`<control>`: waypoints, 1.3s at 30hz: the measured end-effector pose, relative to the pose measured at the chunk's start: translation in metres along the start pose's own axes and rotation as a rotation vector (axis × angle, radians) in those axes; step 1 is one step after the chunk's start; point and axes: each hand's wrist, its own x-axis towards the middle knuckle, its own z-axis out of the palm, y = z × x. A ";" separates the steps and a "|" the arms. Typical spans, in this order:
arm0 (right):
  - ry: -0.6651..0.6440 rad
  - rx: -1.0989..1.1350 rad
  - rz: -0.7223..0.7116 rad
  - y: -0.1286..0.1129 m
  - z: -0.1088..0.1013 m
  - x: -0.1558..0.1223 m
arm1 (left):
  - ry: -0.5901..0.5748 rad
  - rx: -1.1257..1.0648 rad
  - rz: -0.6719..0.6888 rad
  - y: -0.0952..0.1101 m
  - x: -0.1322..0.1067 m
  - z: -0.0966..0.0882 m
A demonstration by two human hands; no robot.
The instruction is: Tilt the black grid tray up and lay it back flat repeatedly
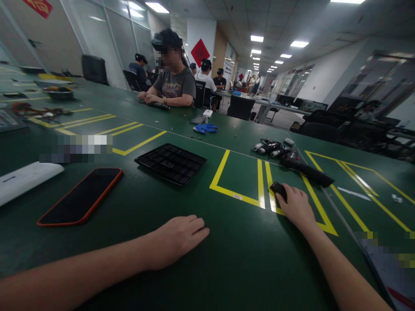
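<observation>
you're gripping a small black part point(279, 189) in your right hand point(295, 208), left hand point(180, 239) lying loose and holding nothing on the green table point(227, 268)

No text, number or brand is legible. Red diamond-shaped sign point(200, 52) on the white pillar point(209, 30): one dark character, too small to read. Red sign point(39, 6) high on the left wall: gold marks, cut by the frame edge, unreadable. Print on a seated person's grey T-shirt point(175, 87): indistinct. Any marking on the small black device point(278, 188) under the right hand point(296, 208): too small to tell.
</observation>
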 end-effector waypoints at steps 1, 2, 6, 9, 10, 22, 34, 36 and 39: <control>-0.003 0.002 0.000 -0.001 -0.001 -0.001 | 0.013 -0.023 -0.004 -0.003 0.000 0.002; -0.003 0.002 -0.002 -0.002 -0.002 -0.001 | 0.038 -0.066 -0.008 -0.006 0.000 0.004; 0.012 0.000 -0.011 -0.004 -0.003 -0.003 | 0.289 -0.585 -0.161 -0.019 0.008 0.008; 0.010 0.004 -0.004 -0.004 -0.002 -0.003 | 0.565 -1.319 -0.582 -0.034 0.018 -0.009; 0.008 0.003 0.000 -0.004 -0.002 -0.002 | 0.647 -1.556 -0.719 -0.041 0.021 -0.017; 0.038 -0.052 -0.026 -0.003 0.003 -0.001 | 0.498 -0.238 -1.085 -0.139 0.018 -0.064; 0.052 0.458 -0.171 -0.041 0.002 -0.020 | 0.302 -0.026 -0.904 -0.111 0.032 -0.042; 0.001 0.656 -0.287 -0.071 0.002 -0.039 | 0.382 -0.154 -0.719 -0.083 0.037 -0.033; -0.012 0.874 -0.481 -0.105 0.004 -0.068 | 0.434 -0.344 -0.487 -0.040 0.044 -0.017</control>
